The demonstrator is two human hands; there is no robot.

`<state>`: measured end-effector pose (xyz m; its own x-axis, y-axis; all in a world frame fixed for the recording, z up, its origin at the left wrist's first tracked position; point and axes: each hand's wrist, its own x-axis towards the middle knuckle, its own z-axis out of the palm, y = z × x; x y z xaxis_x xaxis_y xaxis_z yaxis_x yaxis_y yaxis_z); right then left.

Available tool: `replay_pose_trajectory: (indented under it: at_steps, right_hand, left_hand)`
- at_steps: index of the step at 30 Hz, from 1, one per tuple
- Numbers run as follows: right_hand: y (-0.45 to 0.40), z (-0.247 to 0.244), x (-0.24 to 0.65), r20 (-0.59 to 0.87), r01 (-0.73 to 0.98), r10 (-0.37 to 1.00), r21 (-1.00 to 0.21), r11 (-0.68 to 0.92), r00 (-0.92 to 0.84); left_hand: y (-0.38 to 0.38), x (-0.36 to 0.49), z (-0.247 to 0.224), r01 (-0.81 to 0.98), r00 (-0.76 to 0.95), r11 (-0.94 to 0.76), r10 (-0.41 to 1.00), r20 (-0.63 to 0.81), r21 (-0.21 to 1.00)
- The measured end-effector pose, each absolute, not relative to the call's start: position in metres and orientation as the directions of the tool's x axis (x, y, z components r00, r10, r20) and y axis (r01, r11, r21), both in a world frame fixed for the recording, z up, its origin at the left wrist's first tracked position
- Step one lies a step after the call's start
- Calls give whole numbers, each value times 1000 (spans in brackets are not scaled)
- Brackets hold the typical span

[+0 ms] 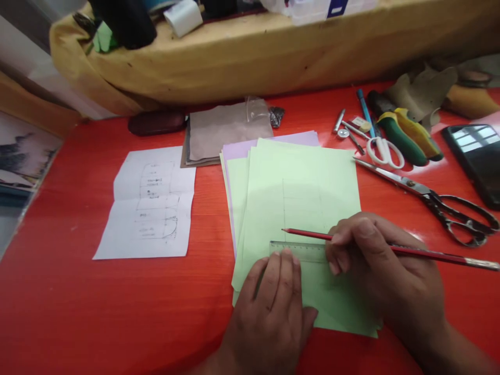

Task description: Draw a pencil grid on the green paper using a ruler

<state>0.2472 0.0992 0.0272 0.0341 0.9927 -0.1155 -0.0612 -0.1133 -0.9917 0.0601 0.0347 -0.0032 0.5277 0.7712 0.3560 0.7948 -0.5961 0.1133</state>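
Light green paper sheets [265,198] lie stacked on the red table, and thin pencil lines show on the top one. A clear ruler [308,251] rests across that sheet. My left hand [273,307] lies flat, its fingertips pressing on the ruler's lower left part. In my right hand [386,276] is a red pencil [308,234], held between thumb and fingers, its tip just above the ruler's left end. To the left lies a creased white paper [152,208] with a hand-drawn, labelled sketch.
Large scissors [417,188], white-handled scissors [385,152], green-yellow pliers [406,136] and a phone [474,156] lie at the right. Behind the paper are brown sheets [226,130] and a dark case [156,123]. A cloth-covered ledge [234,62] borders the back.
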Motion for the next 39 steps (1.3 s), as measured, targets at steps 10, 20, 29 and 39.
replay_pose_trajectory:
  at_steps: [10,20,29,39]
  right_hand:
    - [92,42,287,-154,20,985,-988,-156,78]
    - [78,37,329,-125,85,979,-986,-140,161]
    - [80,29,332,-73,129,990,-988,-88,120]
    - [77,17,333,-105,70,985,-991,-115,135]
  left_hand:
    - [36,60,-1,793,532,-599,769,355,110]
    - [39,61,3,777,567,-624,751,340,84]
    - [39,61,4,769,589,-635,746,310,69]
    - [39,62,3,760,590,-641,749,302,105]
